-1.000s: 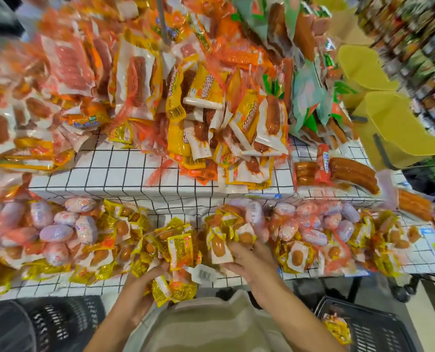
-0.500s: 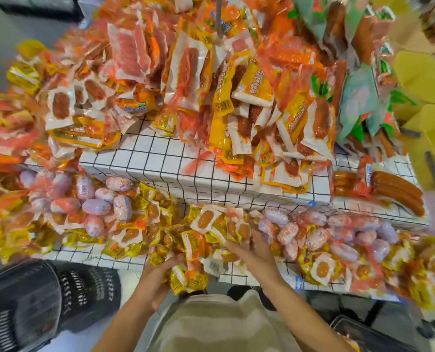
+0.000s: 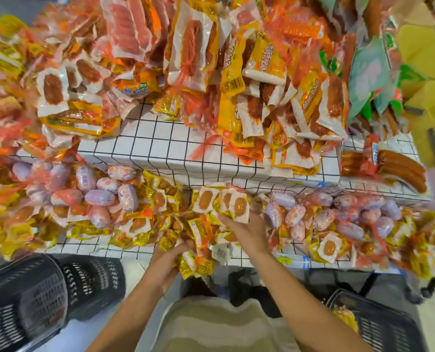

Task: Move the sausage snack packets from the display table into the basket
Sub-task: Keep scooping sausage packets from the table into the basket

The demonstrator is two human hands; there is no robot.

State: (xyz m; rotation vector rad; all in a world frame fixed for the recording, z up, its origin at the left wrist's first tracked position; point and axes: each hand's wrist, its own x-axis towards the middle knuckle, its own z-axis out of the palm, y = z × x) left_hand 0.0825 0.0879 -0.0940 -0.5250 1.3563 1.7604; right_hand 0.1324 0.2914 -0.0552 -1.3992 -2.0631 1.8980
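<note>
Head view, looking down over a shop display table (image 3: 160, 146) with a white grid top, heaped with sausage snack packets. The left hand (image 3: 167, 260) curls around a bunch of small yellow packets (image 3: 196, 262) at the table's front edge, gathering several so they can go in one trip. The right hand (image 3: 246, 228) reaches into the pile and pinches a white packet (image 3: 240, 207) showing one sausage, though blur makes the exact finger hold uncertain. A black basket (image 3: 378, 323) waits low on the right, some packets apparently inside. Another black basket (image 3: 33, 301) sits low left.
</note>
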